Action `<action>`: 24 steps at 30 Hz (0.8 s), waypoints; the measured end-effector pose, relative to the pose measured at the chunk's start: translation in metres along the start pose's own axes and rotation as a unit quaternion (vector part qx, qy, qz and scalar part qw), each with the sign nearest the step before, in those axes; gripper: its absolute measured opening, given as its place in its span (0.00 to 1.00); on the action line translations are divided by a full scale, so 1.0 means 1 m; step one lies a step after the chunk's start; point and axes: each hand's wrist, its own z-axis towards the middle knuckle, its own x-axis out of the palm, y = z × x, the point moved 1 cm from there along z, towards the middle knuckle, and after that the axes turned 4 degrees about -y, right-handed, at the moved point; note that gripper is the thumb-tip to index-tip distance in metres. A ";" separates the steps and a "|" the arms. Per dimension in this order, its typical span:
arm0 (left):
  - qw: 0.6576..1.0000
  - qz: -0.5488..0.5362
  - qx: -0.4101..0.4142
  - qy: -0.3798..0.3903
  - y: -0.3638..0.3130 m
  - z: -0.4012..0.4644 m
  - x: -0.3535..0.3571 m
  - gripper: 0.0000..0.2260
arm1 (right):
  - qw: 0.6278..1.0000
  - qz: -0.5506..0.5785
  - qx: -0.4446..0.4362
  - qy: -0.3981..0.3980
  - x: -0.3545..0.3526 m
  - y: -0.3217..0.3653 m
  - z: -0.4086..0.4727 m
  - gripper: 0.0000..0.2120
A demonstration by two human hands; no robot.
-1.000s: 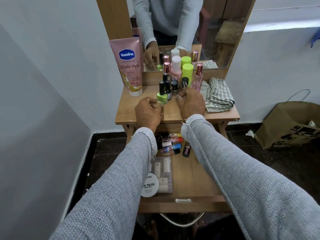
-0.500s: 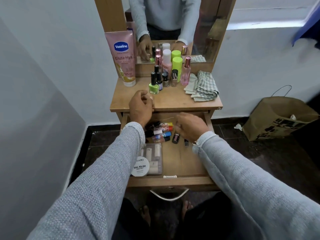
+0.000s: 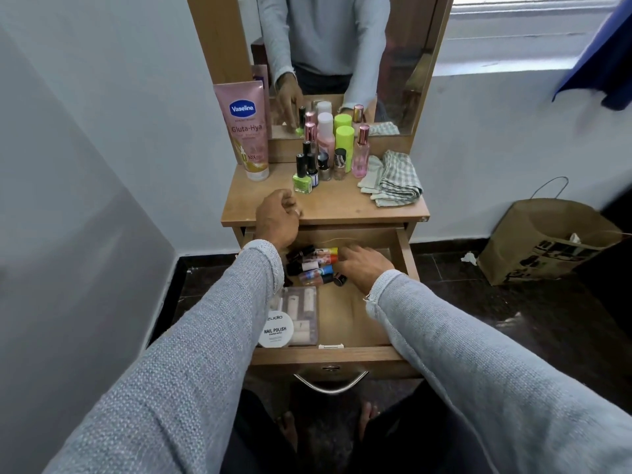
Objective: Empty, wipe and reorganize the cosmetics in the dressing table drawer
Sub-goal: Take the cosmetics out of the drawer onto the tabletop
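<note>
Left hand [image 3: 277, 218] grip contents hidden.
</note>
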 end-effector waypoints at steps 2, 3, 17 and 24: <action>1.000 0.006 -0.002 0.010 0.000 0.004 -0.002 0.20 | 1.000 0.011 -0.008 -0.003 -0.001 -0.003 0.002 0.19; 1.000 0.012 -0.003 0.016 0.000 0.007 -0.003 0.20 | 1.000 0.028 -0.007 -0.010 -0.004 -0.005 0.002 0.18; 0.999 0.010 -0.035 0.032 -0.005 0.026 -0.007 0.20 | 0.793 0.433 0.235 -0.357 -0.085 -0.065 0.020 0.15; 0.996 -0.056 -0.061 0.040 0.002 0.035 -0.002 0.18 | 0.808 0.380 0.278 -0.355 -0.069 -0.064 0.065 0.12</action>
